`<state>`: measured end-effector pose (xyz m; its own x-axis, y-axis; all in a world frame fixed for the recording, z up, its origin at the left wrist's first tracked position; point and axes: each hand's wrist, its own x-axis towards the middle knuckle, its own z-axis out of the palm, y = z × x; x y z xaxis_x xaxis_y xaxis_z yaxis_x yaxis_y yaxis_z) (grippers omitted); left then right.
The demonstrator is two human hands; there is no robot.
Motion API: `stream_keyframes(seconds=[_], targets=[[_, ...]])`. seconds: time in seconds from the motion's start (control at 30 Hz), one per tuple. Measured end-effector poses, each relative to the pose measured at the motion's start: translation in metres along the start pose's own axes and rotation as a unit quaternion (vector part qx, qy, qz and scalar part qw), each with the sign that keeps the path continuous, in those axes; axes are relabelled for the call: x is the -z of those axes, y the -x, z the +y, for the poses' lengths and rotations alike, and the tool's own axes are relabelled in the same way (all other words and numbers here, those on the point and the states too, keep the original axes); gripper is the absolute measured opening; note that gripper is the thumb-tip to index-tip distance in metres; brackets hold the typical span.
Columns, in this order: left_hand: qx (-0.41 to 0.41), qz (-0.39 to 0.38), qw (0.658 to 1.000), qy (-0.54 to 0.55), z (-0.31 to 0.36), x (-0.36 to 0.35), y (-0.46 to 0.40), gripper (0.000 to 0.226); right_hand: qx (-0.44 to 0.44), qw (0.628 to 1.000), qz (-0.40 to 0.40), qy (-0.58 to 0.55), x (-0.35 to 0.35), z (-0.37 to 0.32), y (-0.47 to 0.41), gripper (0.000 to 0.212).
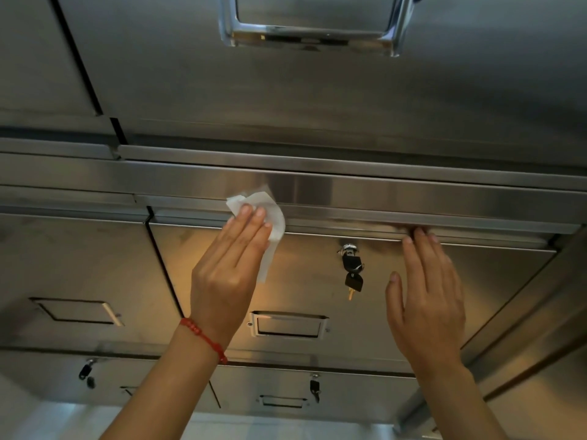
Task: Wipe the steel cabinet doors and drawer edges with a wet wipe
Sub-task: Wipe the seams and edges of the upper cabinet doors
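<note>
Progress seems partial: our flat left hand [228,274] presses the wet wipe [271,206] on the drawer edge [349,219], right hand [428,300] spread alongside; lower drawers [254,387] likely pending.

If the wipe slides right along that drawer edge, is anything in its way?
Yes: the right hand's fingertips rest on the same drawer edge, further right of the wet wipe under the left hand. The keys hang below the edge, clear of it.

A white, crumpled wet wipe [273,214] is lying pressed under the straight fingers [246,227] of the left hand [222,274], one corner trailing below them. It is lying against the brushed-steel drawer edge [343,217], which is running rightward to the fingertips [421,238] of the right hand [425,296].
</note>
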<state>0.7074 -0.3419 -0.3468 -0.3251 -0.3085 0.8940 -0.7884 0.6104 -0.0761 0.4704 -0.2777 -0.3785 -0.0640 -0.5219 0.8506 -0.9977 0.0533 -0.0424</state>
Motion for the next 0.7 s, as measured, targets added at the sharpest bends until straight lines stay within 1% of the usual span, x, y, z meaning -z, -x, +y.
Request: stream_keyframes(seconds=[0.13, 0.33, 0.5, 0.7], targets=[[-0.001, 0.005, 1.0, 0.007, 0.01, -0.003, -0.005, 0.032, -0.008, 1.0, 0.002, -0.001, -0.002, -0.001, 0.002, 0.044], [-0.017, -0.013, 1.0, 0.017, 0.018, -0.005, -0.008, 0.036, -0.019, 1.0, 0.002, -0.013, -0.003, -0.002, 0.003, 0.045], [-0.002, -0.008, 1.0, 0.0, 0.007, -0.002, -0.002, 0.035, -0.023, 1.0, 0.009, -0.015, -0.005, -0.003, 0.003, 0.043], [-0.007, -0.002, 1.0, 0.015, 0.025, -0.011, -0.008, 0.032, -0.017, 1.0, 0.012, -0.015, -0.004, -0.001, 0.004, 0.043]])
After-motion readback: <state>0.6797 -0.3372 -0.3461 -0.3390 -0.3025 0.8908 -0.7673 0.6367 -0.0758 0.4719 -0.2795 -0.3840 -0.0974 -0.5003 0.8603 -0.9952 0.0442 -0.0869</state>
